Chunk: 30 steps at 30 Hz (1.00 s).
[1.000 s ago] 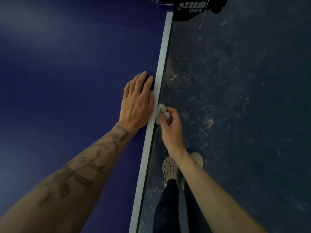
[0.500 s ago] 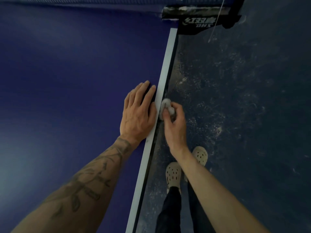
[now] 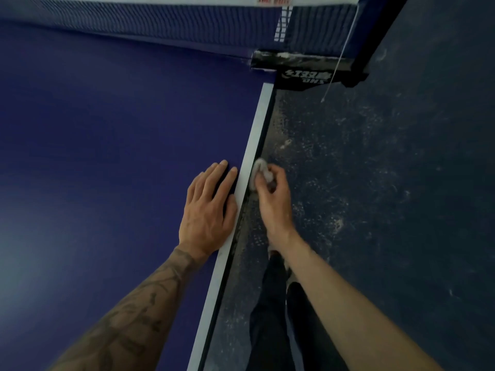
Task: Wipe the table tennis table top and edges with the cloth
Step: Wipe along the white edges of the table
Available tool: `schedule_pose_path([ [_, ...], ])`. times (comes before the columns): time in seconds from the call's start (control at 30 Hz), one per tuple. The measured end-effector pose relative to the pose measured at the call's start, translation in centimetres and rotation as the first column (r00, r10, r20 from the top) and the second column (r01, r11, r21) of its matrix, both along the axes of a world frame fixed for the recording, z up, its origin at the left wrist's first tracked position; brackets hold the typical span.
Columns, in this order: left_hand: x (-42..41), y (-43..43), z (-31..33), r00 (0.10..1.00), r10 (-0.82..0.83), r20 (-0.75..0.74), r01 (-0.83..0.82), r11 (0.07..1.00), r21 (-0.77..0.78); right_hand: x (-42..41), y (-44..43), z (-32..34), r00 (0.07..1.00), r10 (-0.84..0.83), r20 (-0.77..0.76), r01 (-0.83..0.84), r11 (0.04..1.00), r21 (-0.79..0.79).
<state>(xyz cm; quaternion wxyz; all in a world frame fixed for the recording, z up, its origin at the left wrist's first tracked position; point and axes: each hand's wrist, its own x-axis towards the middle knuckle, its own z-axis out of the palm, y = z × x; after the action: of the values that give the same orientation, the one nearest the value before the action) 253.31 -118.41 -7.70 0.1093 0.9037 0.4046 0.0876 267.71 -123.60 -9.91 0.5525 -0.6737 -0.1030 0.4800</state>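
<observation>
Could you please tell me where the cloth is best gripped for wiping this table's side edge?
Grip the cloth by its bunched outer part, coming from the floor side as the right hand does. It is wadded into a small pad against the vertical edge, so pinching behind it probably leaves its face free to rub.

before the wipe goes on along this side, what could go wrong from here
The cloth is a small wad pinched in the right hand against the table edge; it could slip and drop to the floor. Ahead, the net clamp juts past the edge, so knuckles may knock it. The left hand, flat on the top, may leave marks.
</observation>
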Motion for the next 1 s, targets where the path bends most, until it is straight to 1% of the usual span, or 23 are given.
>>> schedule_pose_path([
  [0.1, 0.0, 0.1, 0.1, 1.0, -0.003, -0.01, 0.003, 1.0, -0.007, -2.0, -2.9, 0.2, 0.998, 0.053, -0.038, -0.054, 0.998, -0.031],
  [0.17, 0.0, 0.0, 0.2, 1.0, 0.0, -0.025, 0.0, 1.0, -0.009, -1.9, -2.8, 0.3, 0.998, 0.064, -0.022, -0.065, 0.997, -0.042],
  [0.3, 0.4, 0.6, 0.4, 0.998, -0.027, -0.054, 0.028, 0.999, 0.022, 3.1, 3.5, 0.0, 0.999, 0.004, 0.053, -0.003, 1.0, -0.022],
  [0.37, 1.3, 2.5, 0.6, 0.996, -0.063, -0.06, 0.066, 0.997, 0.043, 5.4, 6.3, 0.2, 0.997, -0.037, 0.074, 0.037, 0.999, -0.003],
  [0.43, 3.4, 5.2, 0.8, 0.996, -0.068, -0.052, 0.071, 0.996, 0.048, 5.7, 7.0, 0.2, 0.996, -0.043, 0.082, 0.044, 0.999, -0.013],
  [0.57, 9.7, 10.5, 0.9, 1.0, -0.007, -0.025, 0.007, 1.0, 0.018, 4.2, 3.7, -0.1, 0.999, 0.038, 0.024, -0.036, 0.997, -0.062],
  [0.67, 12.6, 12.0, 0.5, 0.999, 0.033, -0.04, -0.033, 0.999, -0.003, 5.2, 4.8, 0.1, 1.0, 0.018, -0.011, -0.019, 0.998, -0.065],
  [0.83, 12.9, 12.3, -0.3, 0.999, 0.027, -0.043, -0.027, 1.0, 0.016, 9.7, 10.9, 0.1, 0.996, -0.086, -0.003, 0.086, 0.994, -0.061],
  [1.0, 12.8, 12.5, -0.7, 0.999, 0.013, -0.029, -0.013, 1.0, 0.015, 11.3, 11.7, -1.4, 0.999, -0.028, -0.037, 0.024, 0.994, -0.107],
])
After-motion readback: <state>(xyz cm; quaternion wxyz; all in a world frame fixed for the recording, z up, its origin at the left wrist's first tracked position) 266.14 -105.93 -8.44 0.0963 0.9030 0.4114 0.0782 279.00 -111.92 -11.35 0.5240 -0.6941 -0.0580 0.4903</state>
